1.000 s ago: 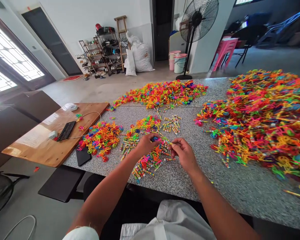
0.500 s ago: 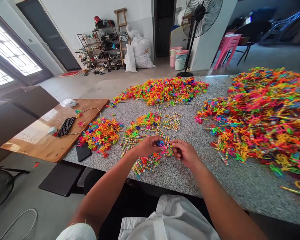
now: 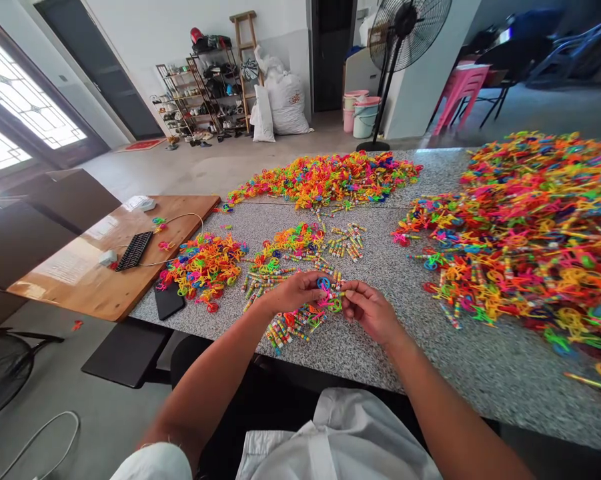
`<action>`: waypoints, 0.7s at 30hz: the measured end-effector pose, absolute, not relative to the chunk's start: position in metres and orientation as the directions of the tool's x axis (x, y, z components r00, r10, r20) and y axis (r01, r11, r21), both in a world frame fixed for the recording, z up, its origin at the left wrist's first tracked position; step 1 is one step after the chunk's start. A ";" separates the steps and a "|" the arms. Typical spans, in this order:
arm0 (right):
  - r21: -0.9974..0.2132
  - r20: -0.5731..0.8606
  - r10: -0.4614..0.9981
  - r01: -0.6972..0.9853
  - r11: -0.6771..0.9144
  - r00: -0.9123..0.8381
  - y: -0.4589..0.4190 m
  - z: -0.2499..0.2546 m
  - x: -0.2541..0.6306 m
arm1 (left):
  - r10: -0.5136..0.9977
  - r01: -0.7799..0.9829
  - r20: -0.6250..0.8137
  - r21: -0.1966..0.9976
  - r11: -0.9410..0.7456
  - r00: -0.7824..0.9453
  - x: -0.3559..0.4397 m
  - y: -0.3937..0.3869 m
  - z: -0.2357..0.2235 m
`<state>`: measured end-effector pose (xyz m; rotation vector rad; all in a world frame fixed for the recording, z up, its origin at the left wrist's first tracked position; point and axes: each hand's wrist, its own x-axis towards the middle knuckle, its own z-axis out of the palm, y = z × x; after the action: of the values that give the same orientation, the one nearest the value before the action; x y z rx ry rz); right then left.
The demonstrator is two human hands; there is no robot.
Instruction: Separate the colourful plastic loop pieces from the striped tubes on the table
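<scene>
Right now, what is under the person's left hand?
Short patterned sticks and bright plastic pieces show around the left hand, on the speckled tabletop. Whatever lies directly beneath the palm is covered and cannot be seen.

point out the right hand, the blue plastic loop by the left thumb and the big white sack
Right hand (image 3: 374, 315): head view, middle of the hand.
Blue plastic loop (image 3: 323, 283): head view, its rounded part.
Big white sack (image 3: 286, 105): head view, middle of its front.
</scene>
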<state>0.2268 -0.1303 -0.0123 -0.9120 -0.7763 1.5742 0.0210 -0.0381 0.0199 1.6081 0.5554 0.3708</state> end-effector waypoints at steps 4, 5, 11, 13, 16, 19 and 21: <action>-0.939 -0.032 0.995 -0.338 -0.063 -0.097 -0.130 -0.017 0.233 | 0.576 0.134 -0.124 0.991 0.025 0.808 0.022 -0.039 0.017; -0.962 0.001 0.995 -0.271 -0.026 -0.099 -0.130 -0.017 0.235 | 0.575 0.132 -0.128 0.991 0.035 0.808 0.022 -0.040 0.016; -0.954 0.103 0.984 0.264 0.139 -0.143 -0.137 -0.019 0.242 | 0.607 0.245 -0.146 0.966 -0.084 0.782 0.028 -0.047 0.007; -0.930 0.100 0.989 0.342 0.132 -0.110 -0.137 -0.021 0.242 | 0.646 0.304 -0.124 0.936 -0.175 0.753 0.032 -0.047 0.003; -0.969 0.050 0.997 0.243 0.036 0.052 -0.131 -0.026 0.252 | 0.722 0.304 0.001 0.907 -0.293 0.692 0.032 -0.038 0.002; -1.000 0.013 0.903 -0.002 0.015 0.429 -0.119 -0.028 0.281 | 0.842 0.415 0.078 0.844 -0.340 0.533 0.021 -0.024 0.005; -0.982 -0.042 0.756 -0.165 0.088 0.653 -0.112 -0.030 0.302 | 0.864 0.563 0.022 0.750 -0.346 0.503 0.010 -0.019 0.007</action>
<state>0.3020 -0.1121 -0.0302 -1.3130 -0.5612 0.7419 0.0096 -0.0192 0.0069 2.0501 1.1658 0.5530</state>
